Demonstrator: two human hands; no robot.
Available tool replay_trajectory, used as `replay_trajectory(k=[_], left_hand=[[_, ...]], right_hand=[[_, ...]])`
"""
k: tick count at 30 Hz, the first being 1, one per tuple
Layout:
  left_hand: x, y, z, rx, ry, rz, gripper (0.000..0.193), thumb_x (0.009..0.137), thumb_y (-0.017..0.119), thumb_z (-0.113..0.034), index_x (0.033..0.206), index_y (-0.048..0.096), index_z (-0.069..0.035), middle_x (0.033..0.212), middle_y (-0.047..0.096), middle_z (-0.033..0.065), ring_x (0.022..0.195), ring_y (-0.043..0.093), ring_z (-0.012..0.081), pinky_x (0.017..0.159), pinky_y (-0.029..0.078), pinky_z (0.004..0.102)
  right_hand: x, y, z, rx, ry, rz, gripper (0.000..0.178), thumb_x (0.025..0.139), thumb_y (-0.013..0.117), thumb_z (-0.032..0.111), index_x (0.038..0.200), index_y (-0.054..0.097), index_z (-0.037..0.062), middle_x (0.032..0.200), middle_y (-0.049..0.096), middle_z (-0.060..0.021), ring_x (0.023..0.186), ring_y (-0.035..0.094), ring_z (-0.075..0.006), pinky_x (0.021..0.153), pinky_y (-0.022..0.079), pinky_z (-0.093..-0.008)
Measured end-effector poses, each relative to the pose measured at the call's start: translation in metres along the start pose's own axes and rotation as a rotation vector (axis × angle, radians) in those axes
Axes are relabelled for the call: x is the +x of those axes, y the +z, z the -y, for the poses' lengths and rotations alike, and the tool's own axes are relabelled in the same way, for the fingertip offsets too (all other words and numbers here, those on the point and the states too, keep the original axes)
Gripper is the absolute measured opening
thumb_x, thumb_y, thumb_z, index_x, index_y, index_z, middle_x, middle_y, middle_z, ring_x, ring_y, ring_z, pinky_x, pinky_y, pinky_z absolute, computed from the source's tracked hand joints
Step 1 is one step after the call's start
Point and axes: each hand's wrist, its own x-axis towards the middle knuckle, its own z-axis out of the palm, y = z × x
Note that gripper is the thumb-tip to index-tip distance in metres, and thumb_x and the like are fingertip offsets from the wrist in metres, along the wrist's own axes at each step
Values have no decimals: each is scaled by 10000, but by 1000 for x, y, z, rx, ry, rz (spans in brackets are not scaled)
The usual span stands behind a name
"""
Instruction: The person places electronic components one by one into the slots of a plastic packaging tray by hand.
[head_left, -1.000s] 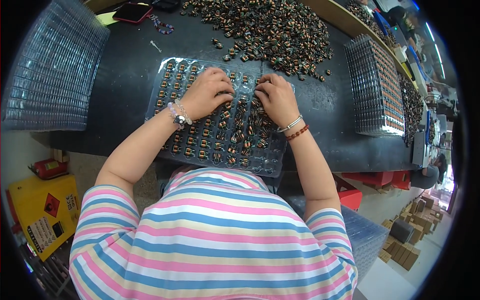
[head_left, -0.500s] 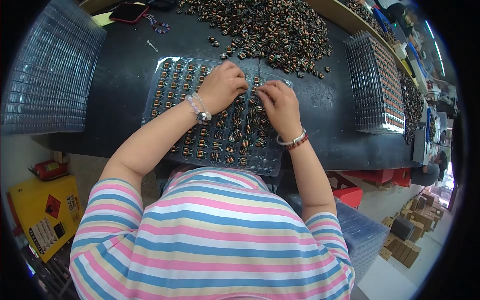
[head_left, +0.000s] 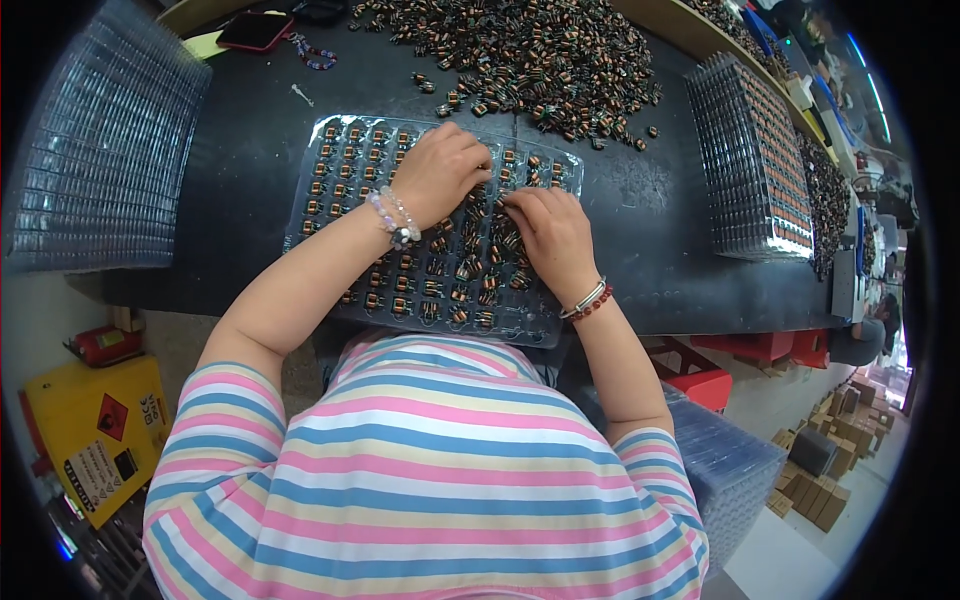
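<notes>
A clear plastic tray [head_left: 303, 190] with rows of pockets lies on the dark table before me. Small copper-wound coils [head_left: 316, 187] sit in ordered rows on its left side, while loose ones [head_left: 470, 262] are heaped over the middle and right pockets. Above the tray's upper middle, my left hand [head_left: 440, 175] has its fingers pinched together; their tips hide whatever is between them. My right hand [head_left: 552, 230] is over the right part, with thumb and forefinger closed on a small coil [head_left: 501, 203] at the edge of the heap.
A large pile of coils [head_left: 540, 60] covers the table's far side. Stacked clear trays [head_left: 105, 150] stand at the left, and a stack of filled trays [head_left: 755, 160] at the right. A phone [head_left: 255, 31] and a beaded bracelet [head_left: 315, 54] lie at the far left.
My right hand has moved slightly toward me, its fingers now lower at the loose coils. Coils show in the upper right pockets it partly covered. My left hand has barely moved.
</notes>
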Motion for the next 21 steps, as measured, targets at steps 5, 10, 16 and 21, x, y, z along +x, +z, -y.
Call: replay_trajectory(k=[5,10,16,21], left_hand=[[10,7,2,75,36,26,140,789,673,-228,812,608,-106,807,605,34,865,548,243,786,429,368],[-7,2,-3,23,68,38,80,794,659,-153,850,674,-98,839,631,39,906,563,239,832,442,370],[1,3,-8,19,-93,29,93,791,629,-85,869,680,-90,848,643,49,923,562,253,844,440,385],[-6,3,-5,177,131,-59,80,776,632,-87,840,680,-89,845,642,42,914,571,237,845,438,388]], right_hand=[[-5,-4,2,155,14,-158,126,811,659,64,937,652,62,921,668,-86,821,632,-281,708,513,-361],[-19,-9,6,357,222,-132,218,818,652,29,1034,652,5,987,673,-130,918,659,-286,768,523,-320],[-12,-10,8,464,369,-131,174,860,637,38,1024,670,-6,916,691,-128,805,679,-185,704,519,-276],[-12,-3,5,562,426,-230,162,873,643,51,1020,679,-7,855,694,-66,728,637,-86,659,506,-231]])
